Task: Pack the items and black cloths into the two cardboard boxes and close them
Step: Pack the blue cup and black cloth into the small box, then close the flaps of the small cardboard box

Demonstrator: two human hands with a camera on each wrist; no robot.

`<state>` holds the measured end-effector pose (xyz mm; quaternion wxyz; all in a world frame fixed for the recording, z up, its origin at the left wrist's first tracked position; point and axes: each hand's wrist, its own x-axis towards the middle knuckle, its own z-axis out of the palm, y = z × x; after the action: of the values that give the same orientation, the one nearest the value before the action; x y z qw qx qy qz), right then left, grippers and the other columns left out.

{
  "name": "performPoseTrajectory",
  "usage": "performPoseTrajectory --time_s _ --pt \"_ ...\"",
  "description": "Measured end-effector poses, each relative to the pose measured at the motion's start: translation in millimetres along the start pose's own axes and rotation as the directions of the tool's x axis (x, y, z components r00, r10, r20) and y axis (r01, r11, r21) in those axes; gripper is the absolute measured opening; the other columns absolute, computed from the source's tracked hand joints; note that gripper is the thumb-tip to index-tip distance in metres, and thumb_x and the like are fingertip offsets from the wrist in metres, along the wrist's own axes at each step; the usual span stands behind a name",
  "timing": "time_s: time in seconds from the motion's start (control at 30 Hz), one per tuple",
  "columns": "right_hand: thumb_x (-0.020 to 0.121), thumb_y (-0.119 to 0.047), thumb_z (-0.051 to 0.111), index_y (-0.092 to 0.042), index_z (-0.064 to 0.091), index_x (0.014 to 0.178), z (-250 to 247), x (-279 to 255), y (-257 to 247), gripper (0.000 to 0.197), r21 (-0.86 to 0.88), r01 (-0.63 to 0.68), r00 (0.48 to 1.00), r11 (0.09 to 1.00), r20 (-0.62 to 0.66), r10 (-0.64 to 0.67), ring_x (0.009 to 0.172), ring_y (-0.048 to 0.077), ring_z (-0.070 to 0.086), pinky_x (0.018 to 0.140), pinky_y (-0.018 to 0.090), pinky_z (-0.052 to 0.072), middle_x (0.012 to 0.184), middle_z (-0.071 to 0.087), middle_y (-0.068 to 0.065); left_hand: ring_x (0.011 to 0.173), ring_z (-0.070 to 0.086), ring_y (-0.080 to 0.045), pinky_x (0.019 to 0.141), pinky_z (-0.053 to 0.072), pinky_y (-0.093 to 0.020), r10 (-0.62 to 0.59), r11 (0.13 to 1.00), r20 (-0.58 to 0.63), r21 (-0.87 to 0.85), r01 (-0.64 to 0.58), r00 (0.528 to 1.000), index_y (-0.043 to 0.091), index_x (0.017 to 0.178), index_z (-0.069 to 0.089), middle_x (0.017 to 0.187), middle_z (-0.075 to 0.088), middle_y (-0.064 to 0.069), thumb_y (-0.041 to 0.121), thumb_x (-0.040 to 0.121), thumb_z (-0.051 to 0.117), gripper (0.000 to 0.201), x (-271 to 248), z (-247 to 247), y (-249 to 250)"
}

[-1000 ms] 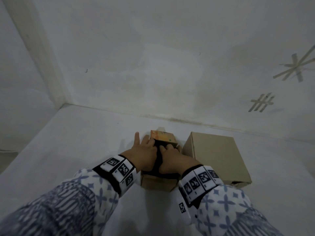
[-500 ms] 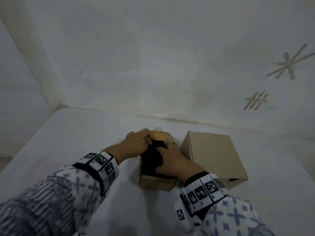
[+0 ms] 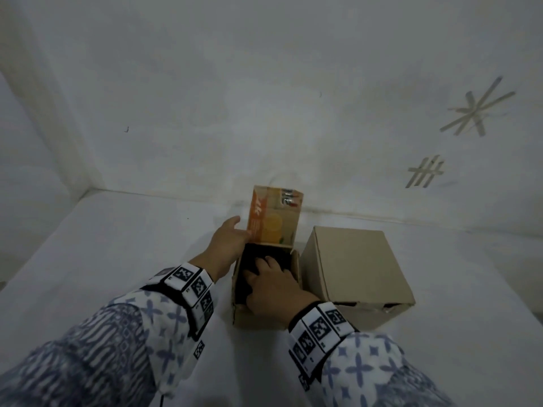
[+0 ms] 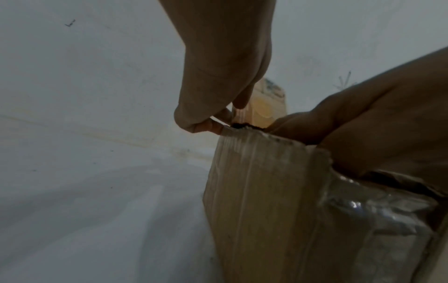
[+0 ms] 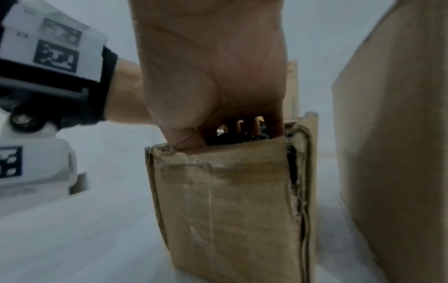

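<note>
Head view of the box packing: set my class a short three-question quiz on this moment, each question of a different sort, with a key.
1. True or false: the plain cardboard box on the right has its top shut.
2. Multiple choice: what is the right hand doing? A. lifting the plain box; B. pressing the black cloth down inside the open box; C. resting flat on the white surface.
3. Fill in: the left hand is at the edge of the raised ____ flap.

Key: 1 true; 2 B; 3 orange-printed.
</note>
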<state>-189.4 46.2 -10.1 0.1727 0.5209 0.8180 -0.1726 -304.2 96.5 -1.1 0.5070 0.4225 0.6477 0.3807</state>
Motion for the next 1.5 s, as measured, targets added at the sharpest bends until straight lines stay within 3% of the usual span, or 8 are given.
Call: performPoseTrajectory --time_s 0.13,0.3,0.43,0.53,0.73,1.0,1.3,1.5 --pt "0.09 -0.021 0.049 -0.021 0.048 0.135 -10 -16 16 0.045 0.413 0.009 0.972 0.911 -0.219 0.09 0.136 0.025 0.035 0.107 0.034 0.037 0.149 0.036 0.006 0.089 0.057 -0.017 0.062 0.042 -0.016 0.174 0.985 0.009 -0.011 -0.174 0.985 0.012 0.107 0.063 0.098 0.063 -0.001 0.014 0.097 0.047 0.019 -6 -4 3" --pt "0.082 -0.005 0.059 -0.015 0.046 0.099 -18 -39 37 0.024 0.867 0.187 0.618 0.462 -0.469 0.631 0.084 0.017 0.05 0.059 0.001 0.037 0.097 0.048 0.0 0.073 0.052 -0.002 0.059 0.04 -0.015 0.212 0.977 0.071 0.02 -0.214 0.975 0.014 0.098 0.063 0.082 0.059 0.011 0.014 0.096 0.05 0.013 -17 -13 -4" --pt "0.085 -0.007 0.06 -0.017 0.043 0.136 -24 -45 43 0.055 0.76 0.152 0.712 0.632 -0.528 0.463 0.125 0.013 0.041 0.099 0.016 0.03 0.135 0.043 0.0 0.089 0.058 -0.013 0.067 0.045 -0.02 0.165 0.985 0.129 0.023 -0.169 0.978 0.013 0.101 0.066 0.098 0.065 0.001 0.011 0.094 0.054 0.014 -25 -18 -14" --pt "0.089 -0.009 0.052 -0.011 0.064 0.114 -20 -51 40 0.027 0.382 0.05 0.799 0.923 -0.57 0.192 0.11 0.026 0.058 0.085 0.02 0.039 0.119 0.064 0.01 0.099 0.059 -0.02 0.084 0.051 -0.03 0.167 0.973 0.149 0.137 -0.187 0.975 0.012 0.11 0.067 0.114 0.061 -0.008 0.003 0.09 0.054 0.026 -31 -22 -22" --pt "0.086 -0.004 0.053 -0.007 0.051 0.105 13 -58 22 0.02 0.002 0.006 0.957 1.0 -0.29 -0.005 0.1 0.033 0.056 0.072 0.034 0.039 0.111 0.053 0.014 0.116 0.046 -0.023 0.084 0.056 -0.048 0.076 0.942 0.301 0.292 -0.167 0.951 0.022 0.132 0.052 0.149 0.027 0.002 0.002 0.09 0.047 0.047 -46 -27 -45" --pt "0.085 -0.001 0.046 -0.011 0.044 0.121 37 -59 12 0.037 -0.053 0.002 0.926 0.999 -0.377 -0.022 0.112 0.03 0.047 0.087 0.04 0.045 0.122 0.047 0.01 0.118 0.048 -0.019 0.084 0.047 -0.016 0.025 0.958 0.493 0.236 -0.161 0.87 0.031 0.15 0.018 0.155 0.021 0.001 0.008 0.086 0.063 0.081 -66 -29 -68" --pt "0.087 0.0 0.044 -0.011 0.06 0.11 -8 -36 30 0.03 0.226 0.057 0.937 0.973 -0.348 0.026 0.106 0.029 0.057 0.085 0.031 0.046 0.114 0.062 0.013 0.116 0.045 -0.019 0.081 0.044 -0.008 0.177 0.872 0.473 0.332 -0.361 0.863 0.024 0.132 0.043 0.132 0.034 0.002 0.0 0.088 0.06 0.053 -53 -37 -50" --pt "0.083 -0.011 0.058 -0.019 0.06 0.12 -21 -27 27 0.038 0.067 0.062 0.864 0.996 -0.503 -0.02 0.112 0.026 0.054 0.091 0.034 0.047 0.124 0.061 0.007 0.101 0.054 -0.027 0.079 0.054 -0.034 0.172 0.792 0.433 0.473 -0.385 0.885 0.019 0.134 0.047 0.133 0.042 -0.008 0.009 0.091 0.058 0.046 -31 -37 -17"
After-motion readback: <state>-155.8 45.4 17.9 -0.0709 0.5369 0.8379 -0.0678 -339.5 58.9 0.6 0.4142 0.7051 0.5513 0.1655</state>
